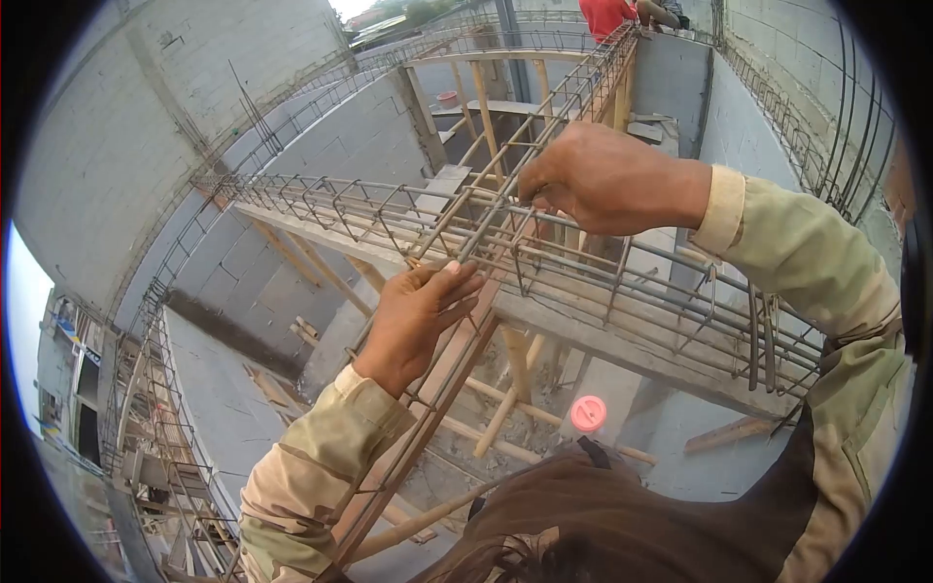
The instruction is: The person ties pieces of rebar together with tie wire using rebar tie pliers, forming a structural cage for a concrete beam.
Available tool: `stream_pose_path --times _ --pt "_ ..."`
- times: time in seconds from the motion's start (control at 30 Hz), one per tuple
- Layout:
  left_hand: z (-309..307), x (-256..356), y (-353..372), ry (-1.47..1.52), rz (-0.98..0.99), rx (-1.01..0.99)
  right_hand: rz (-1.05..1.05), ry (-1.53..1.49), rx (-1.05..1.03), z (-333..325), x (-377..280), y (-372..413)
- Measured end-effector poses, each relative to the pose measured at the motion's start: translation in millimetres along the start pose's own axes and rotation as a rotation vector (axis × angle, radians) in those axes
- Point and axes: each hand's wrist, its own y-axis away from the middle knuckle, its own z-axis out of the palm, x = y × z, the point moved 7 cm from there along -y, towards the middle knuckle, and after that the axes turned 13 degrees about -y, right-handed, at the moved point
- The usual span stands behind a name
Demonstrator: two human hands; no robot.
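Observation:
Two rebar cages cross in front of me, their long steel bars (pixel 671 293) ringed by square stirrups. My left hand (pixel 416 316) is at the near side of the crossing, thumb and fingers closed on a rebar of the cage that runs away from me. Farther up and to the right, my right hand (pixel 617 180) reaches over the same crossing. Its fingers curl together beside the bars, and what they pinch is hidden. A dark metal tool with two long handles (pixel 763 340) hangs on the bars below my right forearm.
Wooden planks and poles (pixel 515 364) prop the beams below. A clear container with a pink lid (pixel 588 414) stands low in front of me. Grey block walls (pixel 360 146) surround the cages. Upright bars (pixel 855 126) rise at right. A person in red (pixel 607 17) sits at the far end.

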Motion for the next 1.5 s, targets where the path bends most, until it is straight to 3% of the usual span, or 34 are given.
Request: stream_pose_path --times 0.03,0.13,0.2,0.27,0.33,0.4,0.5,0.57,0.6,0.67,0.7,0.8,0.93,1.03,1.1,1.2,1.33,1.4,1.43,1.47,1.5 --pt "-3.1 6.1 3.2 -0.104 -0.01 0.025 -0.131 0.036 0.095 -11.3 15.8 -9.1" --pt "-24.2 23.6 -4.5 -0.294 0.032 0.071 -0.189 0.215 0.082 -29.6 49.4 -46.7" --pt "-30.1 41.8 -11.1 -0.558 0.109 0.099 -0.272 0.149 0.062 -16.8 74.7 -75.7" --pt "-40.2 34.8 -33.5 -0.546 0.075 0.129 -0.169 0.288 -0.098 12.8 102.8 -103.0" --pt "-44.0 14.7 -60.2 -0.351 -0.103 0.167 -0.253 0.295 -0.116 38.2 115.9 -117.6" --pt "-36.0 4.7 -80.2 -0.349 -0.185 0.194 -0.095 0.256 -0.247 62.6 131.7 -131.4" --pt "-35.9 -7.7 -110.1 -0.488 -0.24 0.249 -0.196 0.136 -0.349 99.5 150.0 -149.8" --pt "-26.9 4.7 -127.6 -1.25 -0.102 0.137 -0.095 -0.142 -0.452 119.7 162.7 -154.3" --pt "-26.0 4.3 -133.5 -1.249 -0.114 0.137 -0.098 -0.151 -0.458 123.5 162.2 -153.4" --pt "-18.3 -11.7 -142.6 -1.402 -0.258 -0.069 -0.092 -0.053 -0.424 129.5 162.0 -151.7" --pt "-13.0 -11.1 -145.4 -1.435 -0.215 -0.082 -0.094 -0.076 -0.42 130.8 160.3 -153.0" --pt "-23.0 -12.9 -147.8 -1.309 -0.154 0.072 -0.125 -0.092 -0.397 131.1 158.2 -153.8" --pt "-18.8 -2.7 -143.7 -1.337 -0.112 0.046 -0.141 0.009 -0.465 122.2 155.6 -150.9" --pt "-8.0 14.9 -141.1 -1.548 0.013 0.037 -0.216 -0.022 -0.515 118.7 151.5 -145.7" --pt "8.0 20.0 -139.8 -1.697 0.039 -0.11 -0.234 0.0 -0.37 112.0 145.1 -142.1" --pt "12.7 28.5 -141.0 -1.704 -0.043 -0.089 -0.264 0.002 -0.322 107.6 134.0 -142.4" --pt "11.2 40.2 -143.4 -1.727 0.032 -0.019 -0.287 -0.093 -0.284 110.3 122.9 -132.9" --pt "-0.6 45.0 -143.7 -1.492 0.109 0.16 -0.292 -0.12 -0.284 106.1 129.5 -131.9" --pt "-14.4 32.0 -146.6 -1.282 -0.123 0.142 -0.2 -0.173 -0.276 103.5 137.6 -134.2" --pt "-13.9 35.3 -143.7 -1.281 -0.118 0.147 -0.106 -0.226 -0.268 100.5 145.2 -135.5" --pt "-12.2 32.8 -139.1 -1.069 -0.153 0.1 -0.057 -0.236 -0.25 96.4 150.5 -136.3"
